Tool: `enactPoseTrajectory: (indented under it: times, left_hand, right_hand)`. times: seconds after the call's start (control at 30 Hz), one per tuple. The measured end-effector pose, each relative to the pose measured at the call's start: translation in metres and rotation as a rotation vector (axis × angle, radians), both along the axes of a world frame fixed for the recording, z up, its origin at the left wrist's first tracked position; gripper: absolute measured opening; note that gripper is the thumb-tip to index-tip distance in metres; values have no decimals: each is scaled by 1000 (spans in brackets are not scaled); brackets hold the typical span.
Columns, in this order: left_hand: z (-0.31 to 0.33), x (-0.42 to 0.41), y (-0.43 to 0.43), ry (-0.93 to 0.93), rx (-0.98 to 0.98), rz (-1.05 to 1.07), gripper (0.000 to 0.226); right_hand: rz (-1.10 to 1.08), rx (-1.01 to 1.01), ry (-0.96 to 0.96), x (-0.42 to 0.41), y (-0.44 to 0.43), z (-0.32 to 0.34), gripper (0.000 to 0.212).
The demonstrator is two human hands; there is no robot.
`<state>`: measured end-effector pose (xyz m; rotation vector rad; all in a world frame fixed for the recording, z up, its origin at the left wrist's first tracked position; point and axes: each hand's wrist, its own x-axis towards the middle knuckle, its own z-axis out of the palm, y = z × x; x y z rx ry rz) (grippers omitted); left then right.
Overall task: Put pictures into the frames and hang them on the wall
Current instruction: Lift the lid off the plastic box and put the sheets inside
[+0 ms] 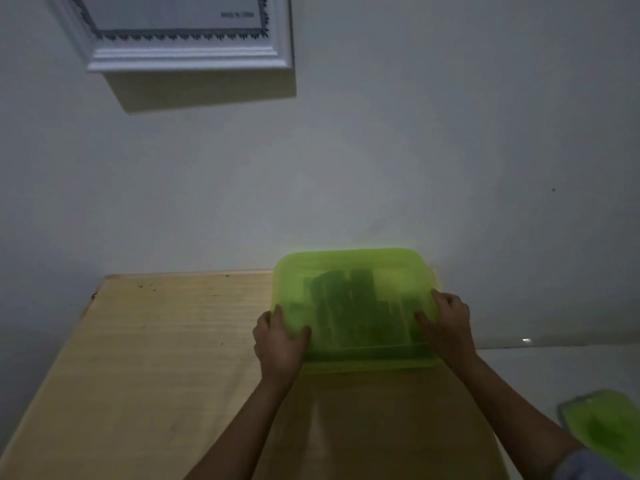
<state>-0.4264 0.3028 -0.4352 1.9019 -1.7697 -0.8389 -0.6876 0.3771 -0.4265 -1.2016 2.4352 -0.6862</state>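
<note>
A translucent green plastic box (353, 271) with a lid stands on the wooden table (156, 358), close to the wall. Dark shapes show through its lid. My left hand (278, 341) grips the box's near left corner, thumb on top. My right hand (448, 323) holds its right edge, fingers curled over the lid. A white picture frame (187, 57) hangs on the wall at the upper left, with a bordered sheet inside it.
A second green plastic piece (602, 427) lies at the lower right, off the table. The pale wall (415, 150) rises directly behind the table. The table's left edge runs diagonally toward the lower left.
</note>
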Motion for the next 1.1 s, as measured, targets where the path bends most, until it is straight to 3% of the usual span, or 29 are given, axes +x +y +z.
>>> enactPoseTrajectory:
  times: [0.2, 0.4, 0.6, 0.73, 0.9, 1.1]
  left_hand:
    - [-12, 13, -8, 232, 114, -74, 89]
    - [-16, 16, -17, 329, 174, -72, 108]
    - [-22, 21, -16, 325, 182, -96, 112]
    - [-23, 21, -15, 297, 167, -118, 96]
    - [-21, 21, -14, 283, 191, -141, 92]
    - [-32, 28, -24, 262, 266, -148, 113]
  right_hand:
    - [-48, -149, -108, -1, 2, -15, 55]
    - [-109, -162, -226, 0, 7, -21, 56]
    - [-156, -155, -222, 5, 12, -29, 54]
    - [-137, -155, -201, 3, 11, -34, 54]
    - [-156, -126, -231, 2, 9, -33, 54]
    - [-129, -105, -217, 4, 10, -27, 52]
